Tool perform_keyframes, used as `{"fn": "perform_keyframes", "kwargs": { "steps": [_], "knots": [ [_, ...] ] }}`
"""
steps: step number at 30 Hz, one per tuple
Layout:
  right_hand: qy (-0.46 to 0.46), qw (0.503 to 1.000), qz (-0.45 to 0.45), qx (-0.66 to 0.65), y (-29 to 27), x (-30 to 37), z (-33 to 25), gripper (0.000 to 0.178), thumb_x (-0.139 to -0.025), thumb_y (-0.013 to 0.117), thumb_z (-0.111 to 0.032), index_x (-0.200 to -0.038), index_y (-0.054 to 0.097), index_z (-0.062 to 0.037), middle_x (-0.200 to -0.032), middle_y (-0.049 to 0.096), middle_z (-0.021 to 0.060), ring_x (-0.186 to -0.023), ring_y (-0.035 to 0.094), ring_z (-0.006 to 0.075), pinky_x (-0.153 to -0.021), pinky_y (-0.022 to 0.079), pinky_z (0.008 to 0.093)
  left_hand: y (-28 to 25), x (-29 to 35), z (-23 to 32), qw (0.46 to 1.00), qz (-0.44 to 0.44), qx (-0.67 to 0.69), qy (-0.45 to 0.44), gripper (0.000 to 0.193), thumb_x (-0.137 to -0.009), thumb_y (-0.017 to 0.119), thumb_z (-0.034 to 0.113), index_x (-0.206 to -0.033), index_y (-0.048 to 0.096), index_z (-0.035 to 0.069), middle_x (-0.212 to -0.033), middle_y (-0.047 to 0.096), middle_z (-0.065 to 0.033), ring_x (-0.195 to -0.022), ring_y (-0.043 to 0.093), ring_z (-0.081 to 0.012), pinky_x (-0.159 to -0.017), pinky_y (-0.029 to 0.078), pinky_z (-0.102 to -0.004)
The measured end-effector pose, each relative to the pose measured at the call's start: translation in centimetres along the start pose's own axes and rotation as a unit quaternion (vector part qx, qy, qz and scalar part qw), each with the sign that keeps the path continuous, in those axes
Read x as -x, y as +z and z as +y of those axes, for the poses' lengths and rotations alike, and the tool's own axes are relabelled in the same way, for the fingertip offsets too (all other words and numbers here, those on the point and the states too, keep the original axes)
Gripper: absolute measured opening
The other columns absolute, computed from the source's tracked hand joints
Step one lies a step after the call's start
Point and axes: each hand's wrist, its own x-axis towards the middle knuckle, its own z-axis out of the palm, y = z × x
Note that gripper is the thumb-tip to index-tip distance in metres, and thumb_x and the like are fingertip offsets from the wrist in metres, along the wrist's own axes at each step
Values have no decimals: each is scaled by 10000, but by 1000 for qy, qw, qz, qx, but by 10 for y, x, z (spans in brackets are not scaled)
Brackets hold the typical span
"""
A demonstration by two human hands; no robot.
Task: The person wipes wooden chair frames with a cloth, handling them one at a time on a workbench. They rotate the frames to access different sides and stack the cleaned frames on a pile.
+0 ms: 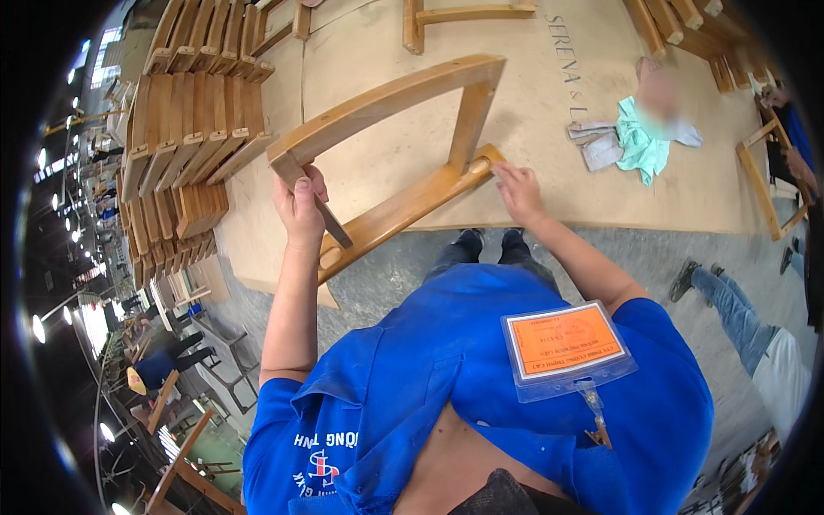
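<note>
A varnished wooden frame point(403, 202), with a wide rail, two uprights and a curved bar, tilts over the near edge of the table. It looks like a chair's side frame. My left hand point(300, 209) is closed around its left upright, thumb on the near side. At the right end of the wide rail, beside an oval recess, my right hand point(522, 196) touches the wood with its fingers stretched out. Farther right on the table lies a mint green cloth point(642, 144) with grey rags point(599, 148) beside it.
Stacked wooden frames point(193, 129) rise along the table's left side. More wooden pieces point(678, 26) stand at the far right, and another frame point(429, 15) lies at the back. Brown paper point(369, 184) covers the table. Another person's hand point(800, 167) is near a frame point(764, 184) at the right.
</note>
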Motion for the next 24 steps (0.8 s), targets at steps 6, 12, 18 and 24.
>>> {"fn": "perform_keyframes", "kwargs": {
  "steps": [6,12,18,24],
  "knots": [
    [-45,997,-63,16,1,-14,-14,395,-868,589,-230,-1262,579,-205,-1315,539,-44,-1043,511,283,-901,459,408,-1,7,-4,1000,15,8,-5,587,-945,459,534,-1097,499,-32,-649,452,-53,-539,449,-120,-470,378,-242],
    [50,994,-73,62,10,-12,12,404,-858,588,-218,-1262,583,-226,-1344,522,-69,-1107,490,288,-950,436,419,0,16,-6,999,50,2,-21,569,-955,439,524,-1091,499,-25,-653,452,-54,-531,444,-117,-467,374,-237],
    [-16,988,-74,138,2,-27,35,392,-888,558,-232,-1280,576,-243,-1375,506,-74,-1250,427,316,-1034,355,510,-6,19,-13,998,40,44,-19,642,-910,520,569,-1116,506,-39,-837,519,-71,-530,466,-91,-433,383,-216],
    [-143,965,-184,117,-10,-72,54,411,-917,538,-312,-1325,529,-260,-1401,484,-82,-1339,368,273,-1119,229,565,-11,22,-19,998,32,52,-34,652,-903,524,581,-1111,512,-37,-799,521,-69,-521,459,-92,-433,383,-219]
  ]
}}
